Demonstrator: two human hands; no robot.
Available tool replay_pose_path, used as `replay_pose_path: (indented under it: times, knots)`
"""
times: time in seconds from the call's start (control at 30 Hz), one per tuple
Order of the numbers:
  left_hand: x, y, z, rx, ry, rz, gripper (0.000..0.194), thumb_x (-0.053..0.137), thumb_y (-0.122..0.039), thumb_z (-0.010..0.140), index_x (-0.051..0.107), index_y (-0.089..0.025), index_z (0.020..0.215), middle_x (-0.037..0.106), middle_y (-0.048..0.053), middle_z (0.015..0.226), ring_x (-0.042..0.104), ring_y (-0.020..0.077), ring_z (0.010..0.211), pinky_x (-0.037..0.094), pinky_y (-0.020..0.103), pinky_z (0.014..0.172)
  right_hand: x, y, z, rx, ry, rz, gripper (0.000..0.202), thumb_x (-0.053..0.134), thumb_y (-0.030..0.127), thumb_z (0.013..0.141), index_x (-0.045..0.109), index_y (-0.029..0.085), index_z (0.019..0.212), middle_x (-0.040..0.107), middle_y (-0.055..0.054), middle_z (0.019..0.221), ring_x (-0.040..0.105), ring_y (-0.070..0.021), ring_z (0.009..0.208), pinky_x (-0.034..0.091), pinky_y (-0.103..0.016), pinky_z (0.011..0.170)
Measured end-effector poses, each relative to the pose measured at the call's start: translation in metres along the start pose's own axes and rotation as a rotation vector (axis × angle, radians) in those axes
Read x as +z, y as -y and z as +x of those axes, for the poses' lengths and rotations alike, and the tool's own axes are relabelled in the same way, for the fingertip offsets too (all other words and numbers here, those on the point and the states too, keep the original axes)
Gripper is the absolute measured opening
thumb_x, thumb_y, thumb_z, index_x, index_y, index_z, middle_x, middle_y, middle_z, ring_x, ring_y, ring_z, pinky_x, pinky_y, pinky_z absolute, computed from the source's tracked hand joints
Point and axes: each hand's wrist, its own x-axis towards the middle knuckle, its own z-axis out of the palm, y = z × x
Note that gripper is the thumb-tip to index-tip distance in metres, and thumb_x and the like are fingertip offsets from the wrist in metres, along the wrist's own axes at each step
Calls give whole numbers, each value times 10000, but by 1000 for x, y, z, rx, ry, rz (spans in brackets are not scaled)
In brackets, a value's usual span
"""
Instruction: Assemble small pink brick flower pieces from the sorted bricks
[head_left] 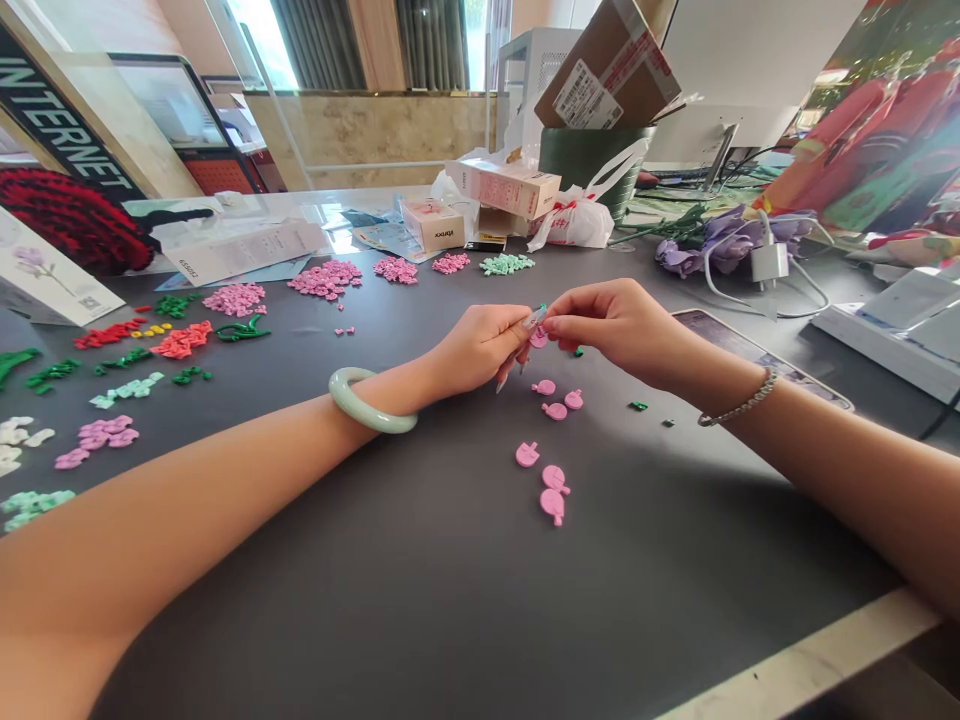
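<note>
Above the dark tabletop, my left hand [484, 345] and my right hand [609, 322] meet fingertip to fingertip. A small round pink building-toy piece [538, 339] shows between them, with a bit of green at the top; both hands pinch there, and the fingers hide most of it. On the table just below my hands lie several loose pink pieces, among them a pink disc with a tab [553, 504] and another pink disc [527, 455]. A small green piece [638, 406] rests below my right hand.
At the left are sorted piles of small parts, including red pieces [182, 340] and pink pieces [327, 280]. Mint pieces [507, 264] lie behind my hands. A phone [757, 352], purple flowers [701, 242] and a charger [769, 263] sit to the right; boxes [510, 187] stand behind.
</note>
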Motion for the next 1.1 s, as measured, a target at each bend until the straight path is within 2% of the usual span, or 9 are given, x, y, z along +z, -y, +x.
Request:
replay_pose_path:
  times: [0.43, 0.77, 0.93, 1.1]
  knots:
    - [2, -4, -1, 85, -44, 159, 351, 395, -312, 1008, 485, -170, 700, 529, -45, 565, 507, 64, 424, 405, 202, 511, 3, 0, -2, -19, -15, -74, 115, 663, 207, 796, 692, 159, 696, 609, -5, 632, 476, -102, 573, 350, -257, 532]
    - [2, -3, -2, 127, -88, 216, 350, 384, -315, 1003, 464, -182, 689, 512, -51, 532, 504, 73, 434, 402, 212, 542, 3, -3, -3, -71, -7, -203, 160, 589, 207, 837, 714, 152, 755, 648, -28, 691, 516, -118, 606, 373, -256, 554]
    - [3, -3, -2, 164, -81, 220, 355, 389, -331, 1003, 454, -185, 685, 519, -54, 538, 498, 71, 421, 404, 215, 554, 3, -2, -3, -60, -2, -226, 155, 587, 198, 831, 702, 145, 742, 617, -14, 647, 476, -106, 569, 338, -253, 525]
    - [3, -4, -2, 154, -80, 207, 429, 400, -472, 996, 458, -187, 680, 512, -49, 531, 494, 75, 421, 398, 216, 531, 3, 0, -4, -53, -1, -226, 160, 610, 223, 830, 695, 146, 719, 592, -1, 617, 442, -99, 549, 309, -253, 511]
